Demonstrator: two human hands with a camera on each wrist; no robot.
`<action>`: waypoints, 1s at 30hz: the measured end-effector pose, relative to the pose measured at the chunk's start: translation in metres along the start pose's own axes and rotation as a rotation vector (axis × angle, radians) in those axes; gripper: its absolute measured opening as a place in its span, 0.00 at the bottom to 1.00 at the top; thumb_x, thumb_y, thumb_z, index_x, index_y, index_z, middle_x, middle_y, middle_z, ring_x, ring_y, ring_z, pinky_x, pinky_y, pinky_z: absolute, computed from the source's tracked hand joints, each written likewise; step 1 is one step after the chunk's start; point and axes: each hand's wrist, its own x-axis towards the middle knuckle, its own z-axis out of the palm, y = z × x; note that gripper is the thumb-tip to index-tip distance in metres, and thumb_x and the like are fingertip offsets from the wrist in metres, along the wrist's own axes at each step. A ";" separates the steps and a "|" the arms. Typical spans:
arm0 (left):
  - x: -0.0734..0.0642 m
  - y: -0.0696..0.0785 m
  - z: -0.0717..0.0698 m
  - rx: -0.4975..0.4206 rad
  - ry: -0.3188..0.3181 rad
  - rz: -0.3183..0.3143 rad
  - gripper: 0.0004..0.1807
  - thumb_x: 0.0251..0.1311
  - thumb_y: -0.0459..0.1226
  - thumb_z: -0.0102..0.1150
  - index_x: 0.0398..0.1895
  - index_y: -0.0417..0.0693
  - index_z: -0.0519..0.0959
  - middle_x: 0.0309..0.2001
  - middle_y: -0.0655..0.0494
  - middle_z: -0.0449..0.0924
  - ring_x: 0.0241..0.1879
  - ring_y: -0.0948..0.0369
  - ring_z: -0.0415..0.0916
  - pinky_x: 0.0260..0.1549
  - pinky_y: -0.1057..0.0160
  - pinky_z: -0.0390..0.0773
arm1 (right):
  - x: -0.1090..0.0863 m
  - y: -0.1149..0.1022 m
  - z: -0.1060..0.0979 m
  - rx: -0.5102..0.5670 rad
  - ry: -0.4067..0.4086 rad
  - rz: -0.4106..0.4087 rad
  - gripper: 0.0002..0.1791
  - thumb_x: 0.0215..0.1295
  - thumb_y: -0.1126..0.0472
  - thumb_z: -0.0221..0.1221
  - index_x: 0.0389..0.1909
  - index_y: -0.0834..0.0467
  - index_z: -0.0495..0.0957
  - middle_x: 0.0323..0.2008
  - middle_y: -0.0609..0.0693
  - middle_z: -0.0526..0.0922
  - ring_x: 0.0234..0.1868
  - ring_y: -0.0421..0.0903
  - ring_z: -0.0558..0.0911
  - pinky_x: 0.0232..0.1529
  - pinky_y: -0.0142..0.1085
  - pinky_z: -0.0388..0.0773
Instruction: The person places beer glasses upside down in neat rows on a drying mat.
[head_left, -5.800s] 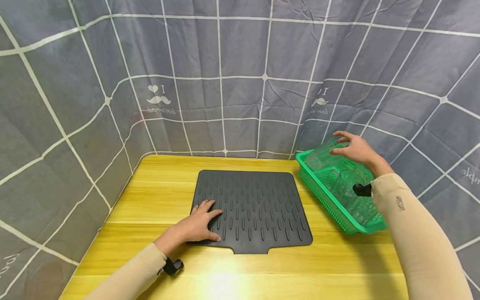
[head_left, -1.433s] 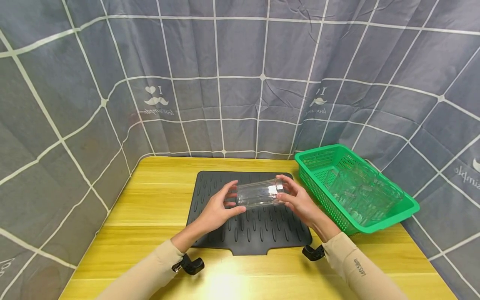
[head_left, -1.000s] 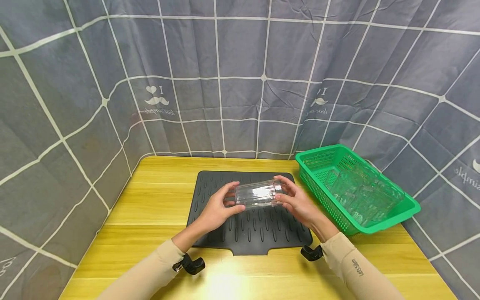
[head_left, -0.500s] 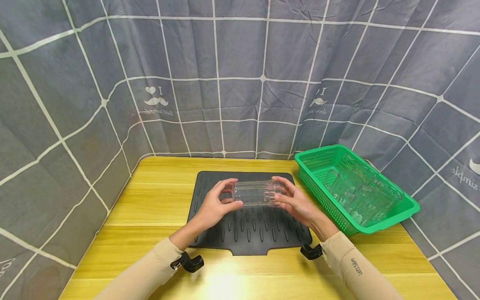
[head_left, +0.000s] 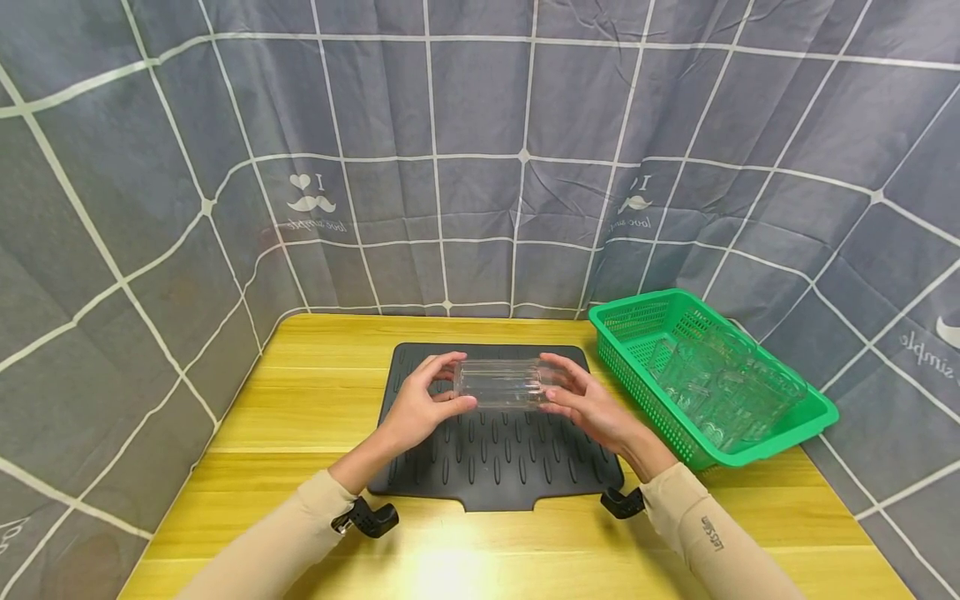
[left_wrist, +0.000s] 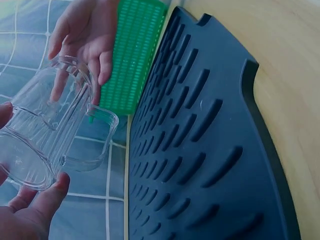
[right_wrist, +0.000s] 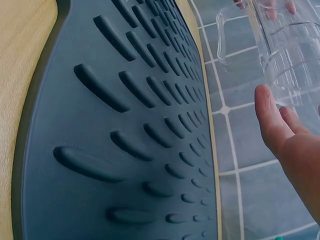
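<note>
The step in hand, as I judge it, is the handling of one clear glass mug with two hands; the mug is lying on its side in the air, above the dark ribbed mat, and I see no contact between them. The left hand grips one end of the mug between thumb and fingers; the right hand holds the other end in the same manner, with its fingers less tightly bent. The mug's handle shows in both wrist views, on the side toward the mat; which end is the mouth, I cannot tell with certainty. To the right of the mat, on the wooden table, stands a green basket; more clear glassware lies inside it in a heap, and its pieces overlap too much to count. The next move, in my judgement, calls for both hands to act together, because the glass looks smooth and could slip if one end is released too early; it calls also for attention to the handle, which could knock the mat if the mug is lowered or turned.
</note>
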 end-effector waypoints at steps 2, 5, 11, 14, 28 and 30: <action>0.001 -0.001 -0.002 0.016 0.010 -0.007 0.35 0.60 0.33 0.71 0.70 0.44 0.69 0.63 0.40 0.69 0.62 0.44 0.70 0.58 0.48 0.79 | -0.001 0.001 -0.002 0.011 -0.002 -0.011 0.37 0.74 0.62 0.58 0.79 0.51 0.53 0.76 0.62 0.56 0.73 0.63 0.63 0.61 0.43 0.79; 0.001 -0.003 -0.007 0.031 0.017 -0.018 0.35 0.60 0.34 0.71 0.71 0.45 0.69 0.63 0.40 0.69 0.63 0.43 0.69 0.59 0.46 0.78 | -0.003 0.000 -0.004 0.006 -0.005 -0.021 0.36 0.75 0.62 0.57 0.79 0.51 0.54 0.76 0.61 0.57 0.71 0.54 0.69 0.62 0.43 0.78; 0.001 0.000 -0.016 0.067 0.028 -0.017 0.35 0.60 0.34 0.71 0.71 0.42 0.69 0.63 0.39 0.69 0.63 0.42 0.69 0.59 0.45 0.78 | -0.004 0.000 -0.010 -0.020 0.003 -0.029 0.34 0.76 0.63 0.54 0.79 0.54 0.54 0.76 0.61 0.58 0.73 0.59 0.67 0.63 0.45 0.77; 0.000 0.002 -0.022 0.082 0.036 -0.023 0.36 0.60 0.34 0.71 0.71 0.41 0.69 0.63 0.39 0.69 0.62 0.42 0.70 0.59 0.45 0.78 | -0.005 0.002 -0.012 -0.031 0.022 -0.025 0.33 0.76 0.64 0.54 0.78 0.54 0.55 0.76 0.62 0.59 0.74 0.64 0.64 0.63 0.45 0.78; 0.014 -0.044 -0.056 0.165 0.130 -0.038 0.37 0.58 0.41 0.73 0.71 0.52 0.70 0.62 0.46 0.70 0.60 0.47 0.71 0.59 0.44 0.78 | -0.016 0.002 -0.028 -0.234 0.098 -0.020 0.32 0.75 0.59 0.57 0.76 0.52 0.60 0.74 0.60 0.63 0.74 0.64 0.65 0.64 0.50 0.76; 0.014 -0.044 -0.059 0.179 0.137 -0.041 0.37 0.58 0.43 0.74 0.71 0.54 0.71 0.62 0.48 0.70 0.59 0.49 0.70 0.58 0.45 0.78 | -0.017 0.004 -0.031 -0.259 0.101 -0.018 0.32 0.75 0.57 0.58 0.76 0.53 0.61 0.74 0.60 0.63 0.73 0.65 0.65 0.65 0.52 0.75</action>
